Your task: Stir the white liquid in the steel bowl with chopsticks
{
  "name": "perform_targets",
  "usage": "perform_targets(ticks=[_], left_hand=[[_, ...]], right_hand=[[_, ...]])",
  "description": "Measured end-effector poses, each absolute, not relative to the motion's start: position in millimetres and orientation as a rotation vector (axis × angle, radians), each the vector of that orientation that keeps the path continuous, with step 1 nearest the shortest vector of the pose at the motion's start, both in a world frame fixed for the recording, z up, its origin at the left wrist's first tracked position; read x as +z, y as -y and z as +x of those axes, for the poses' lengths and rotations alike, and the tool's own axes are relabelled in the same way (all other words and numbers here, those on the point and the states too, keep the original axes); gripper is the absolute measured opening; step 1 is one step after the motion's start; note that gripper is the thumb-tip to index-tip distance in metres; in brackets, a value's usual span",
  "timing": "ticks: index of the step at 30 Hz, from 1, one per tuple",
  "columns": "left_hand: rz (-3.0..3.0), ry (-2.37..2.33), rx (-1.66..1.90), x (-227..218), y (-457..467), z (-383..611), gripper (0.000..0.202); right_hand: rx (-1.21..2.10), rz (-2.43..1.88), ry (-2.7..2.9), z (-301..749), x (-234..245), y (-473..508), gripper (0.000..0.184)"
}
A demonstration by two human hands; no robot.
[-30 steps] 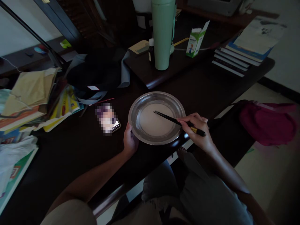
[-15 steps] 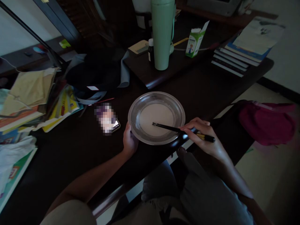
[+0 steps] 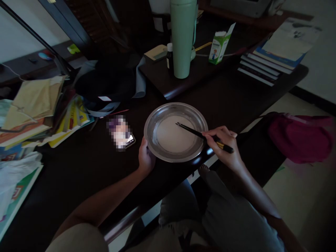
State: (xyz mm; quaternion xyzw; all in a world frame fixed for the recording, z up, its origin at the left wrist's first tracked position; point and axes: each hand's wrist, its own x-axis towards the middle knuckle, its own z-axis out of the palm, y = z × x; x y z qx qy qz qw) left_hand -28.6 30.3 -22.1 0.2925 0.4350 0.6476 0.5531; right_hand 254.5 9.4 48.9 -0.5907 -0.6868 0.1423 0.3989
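Observation:
A round metal basin (image 3: 201, 123) stands at the table's front edge, with a pale, milky liquid (image 3: 172, 138) in its bottom. My left hand (image 3: 146, 156) is closed on the basin's left rim, thumb on the outer side and the other fingers hidden beneath. A pair of black chopsticks (image 3: 193, 131) with gold bands near the top is pinched in my right hand (image 3: 223, 141), over the right rim. Their tips lie close together at the liquid, a little above the middle of the basin; how deep they dip I cannot tell.
Left of the basin lies a lit phone (image 3: 130, 140). Behind stand a tall green flask (image 3: 181, 42), a small dark bottle (image 3: 169, 57) and an opened carton (image 3: 218, 47). Books (image 3: 273, 59) are stacked at the right, more books and papers (image 3: 34, 105) at the left, beside a black bag (image 3: 110, 77).
My right hand has shifted slightly up, and the chopstick tips have swept away from me and a little right through the basin. My left hand and the basin keep their place.

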Motion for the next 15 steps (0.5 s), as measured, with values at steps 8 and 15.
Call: perform_targets(ticks=[8, 15], left_hand=[[0.667, -1.015, 1.530, -30.2, -35.0, -32.3, 0.036], [0.707, -1.041, 1.517, -28.3, -35.2, -30.0, 0.037]], right_hand=[[0.566, -1.480, 1.755, 283.1, 77.6, 11.5, 0.024], [0.714, -1.357, 1.830, 268.6, 69.8, 5.1, 0.026]])
